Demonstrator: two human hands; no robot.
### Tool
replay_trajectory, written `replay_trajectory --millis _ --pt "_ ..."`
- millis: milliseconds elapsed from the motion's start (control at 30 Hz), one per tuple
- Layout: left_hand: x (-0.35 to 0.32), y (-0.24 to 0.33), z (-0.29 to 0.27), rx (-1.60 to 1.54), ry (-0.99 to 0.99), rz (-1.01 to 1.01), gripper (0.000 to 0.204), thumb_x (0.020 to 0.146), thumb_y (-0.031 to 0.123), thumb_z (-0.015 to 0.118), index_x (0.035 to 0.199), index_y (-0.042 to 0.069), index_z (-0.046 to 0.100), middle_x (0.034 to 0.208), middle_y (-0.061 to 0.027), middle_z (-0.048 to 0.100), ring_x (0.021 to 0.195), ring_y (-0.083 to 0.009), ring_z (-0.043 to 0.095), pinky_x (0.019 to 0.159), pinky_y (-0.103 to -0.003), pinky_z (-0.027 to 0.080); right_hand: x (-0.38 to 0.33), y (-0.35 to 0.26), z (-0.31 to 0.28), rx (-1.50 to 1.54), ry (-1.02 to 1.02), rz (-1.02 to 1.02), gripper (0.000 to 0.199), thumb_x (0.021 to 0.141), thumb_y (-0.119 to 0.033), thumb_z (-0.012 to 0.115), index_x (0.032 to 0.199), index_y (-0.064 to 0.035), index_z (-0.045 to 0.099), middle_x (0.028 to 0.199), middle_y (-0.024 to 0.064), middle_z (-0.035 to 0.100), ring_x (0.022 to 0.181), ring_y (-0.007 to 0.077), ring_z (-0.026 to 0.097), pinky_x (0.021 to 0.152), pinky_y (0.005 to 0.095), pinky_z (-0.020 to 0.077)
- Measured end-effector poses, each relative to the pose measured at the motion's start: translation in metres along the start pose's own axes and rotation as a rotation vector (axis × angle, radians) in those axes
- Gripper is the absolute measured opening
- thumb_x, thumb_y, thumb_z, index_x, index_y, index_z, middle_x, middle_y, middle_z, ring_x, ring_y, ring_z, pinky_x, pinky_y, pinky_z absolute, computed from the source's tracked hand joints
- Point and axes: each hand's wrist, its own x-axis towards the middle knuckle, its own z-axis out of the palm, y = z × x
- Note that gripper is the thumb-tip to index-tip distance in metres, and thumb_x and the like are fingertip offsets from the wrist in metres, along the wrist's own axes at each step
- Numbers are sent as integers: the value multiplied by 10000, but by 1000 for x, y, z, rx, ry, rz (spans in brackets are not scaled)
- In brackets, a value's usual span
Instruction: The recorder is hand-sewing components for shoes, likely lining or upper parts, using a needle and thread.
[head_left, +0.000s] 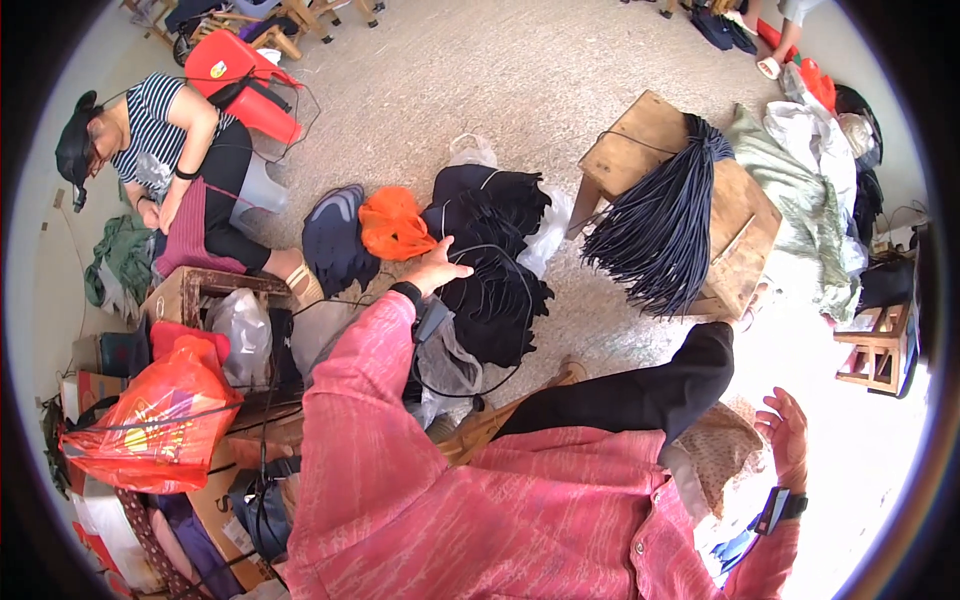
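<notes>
My left hand reaches forward over a heap of black fabric pieces on the floor. Its fingers are spread, and nothing shows in it. Whether it touches the fabric I cannot tell. Just beyond that hand sits a knotted orange plastic bag. Off to my right side, my right hand is raised with loosely bent fingers apart and no object in it. Nearest to it is a brown patterned cloth. A bundle of long dark cords, gathered at one end, drapes over a wooden bench ahead.
A cable loops over the black heap. At left, another person sits handling maroon ribbed cloth. Red shopping bags crowd the near left. Sacks line the right side, beside a small wooden stool.
</notes>
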Motion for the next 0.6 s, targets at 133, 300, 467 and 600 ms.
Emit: replay_trajectory --millis 133,300,467,600 --pt "2 12 8 -190 -83 64 610 843 127 710 1370 -4 433 933 -48 610 807 -131 586 768 -263 481 -18 8 -9 -1 27 1 402 940 -277 594 1220 8 545 970 94 671 788 180 679 682 294 569" --pt "-64 57 -37 -377 -320 57 311 973 227 571 1208 26 604 735 43 528 588 -30 471 529 -179 383 -25 16 -19 7 60 -16 407 932 -282 611 1217 2 550 974 94 681 786 181 684 680 292 573" --pt "-162 84 -96 -301 -513 -4 316 985 254 546 1185 26 635 705 44 529 558 -24 417 495 -174 326 -16 25 -29 39 33 -19 413 932 -292 611 1223 -6 548 973 89 681 786 171 681 660 279 573" --pt "-232 72 -137 -111 -700 -267 306 955 223 588 1162 8 662 752 3 635 577 -15 469 493 -164 354 -6 34 -37 63 2 -16 440 941 -288 601 1269 -7 518 1006 86 669 796 155 673 632 263 570"
